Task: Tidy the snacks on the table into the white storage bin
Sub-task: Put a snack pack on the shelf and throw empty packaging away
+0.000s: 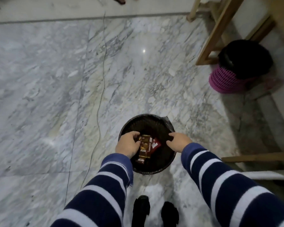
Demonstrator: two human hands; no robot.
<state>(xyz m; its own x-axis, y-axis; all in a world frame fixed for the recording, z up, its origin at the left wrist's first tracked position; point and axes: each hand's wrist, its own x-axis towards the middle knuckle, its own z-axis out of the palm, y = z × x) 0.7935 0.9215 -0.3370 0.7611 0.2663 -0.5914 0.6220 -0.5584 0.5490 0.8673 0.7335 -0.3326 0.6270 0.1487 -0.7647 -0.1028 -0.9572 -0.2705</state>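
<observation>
Item 1 – person, standing, striped navy/white sleeves, both arms reaching down over a round black-lined bin (154, 168) on the marble floor (56, 79). No table in view; bin reads black, not white, so can't confirm it's the storage bin the task means.

Item 2 – left hand (128, 144): fingers curling round the top end of brown snack packets (144, 147), gripping them over the bin mouth. At least two brown packs w/ same label, one lower (140, 160); a red packet (156, 145) lying just beside them, touching. Can't tell if red one is held or already resting inside.

Item 3 – right hand (179, 142): fingers bent, pressing on the bin's dark inner wall/liner at the right side; holding no snack. Looks to be steadying the liner.

Item 4 – misc: pink mesh basket w/ black liner (228, 82) well apart, far right, near wooden furniture legs (208, 46); thin cable (102, 79) running across floor; dark shoes (142, 208) at bottom.

Step in hand, est.: depositing snacks into bin. Next move calls for left fingers opening so packs are dropping clear of rim, then checking for remaining snacks.
</observation>
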